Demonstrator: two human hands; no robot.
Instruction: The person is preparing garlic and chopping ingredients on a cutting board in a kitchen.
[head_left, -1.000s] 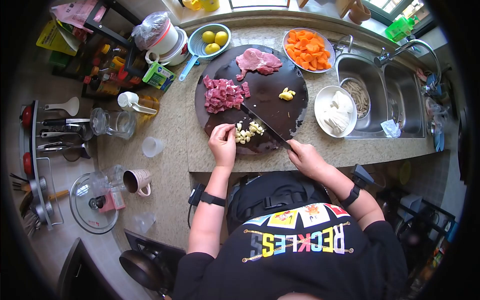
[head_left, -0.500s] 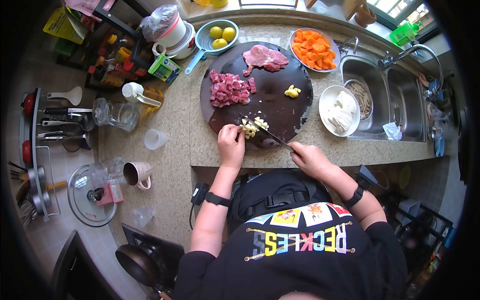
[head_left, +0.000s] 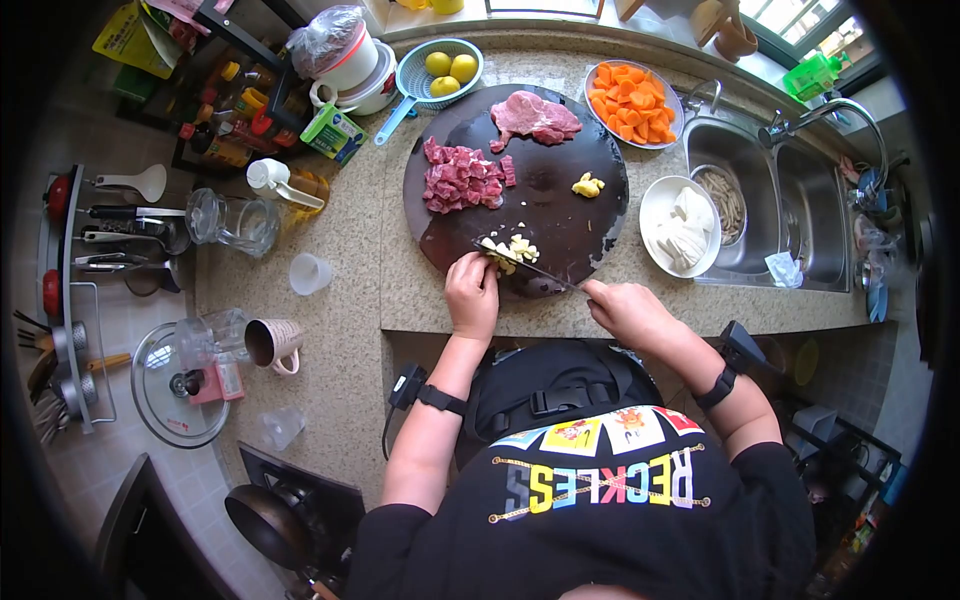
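My right hand [head_left: 628, 313] grips the handle of a kitchen knife [head_left: 547, 273], whose dark blade slants up and left across the near part of the round dark cutting board [head_left: 555, 225]. Chopped pale garlic [head_left: 518, 247] lies in a small heap along the blade. My left hand [head_left: 472, 293] has its fingers bent and closed at the garlic, by the blade's tip; what sits beneath the fingertips is partly hidden. Farther up the board are diced red meat [head_left: 462, 178], a larger slab of meat [head_left: 535, 117] and a small yellow clump that looks like ginger [head_left: 588, 185].
A plate of cut carrots [head_left: 632, 104] and a bowl of white pieces [head_left: 680, 225] stand right of the board, beside the sink [head_left: 815, 190]. At the back left sits a blue colander [head_left: 408, 72] with yellow fruit. A plastic cup [head_left: 310, 273] and a mug [head_left: 275, 345] stand left.
The knife blade has shifted slightly and lies flatter across the garlic. My left hand has moved a little right and down, partly with a small shift of the whole view.
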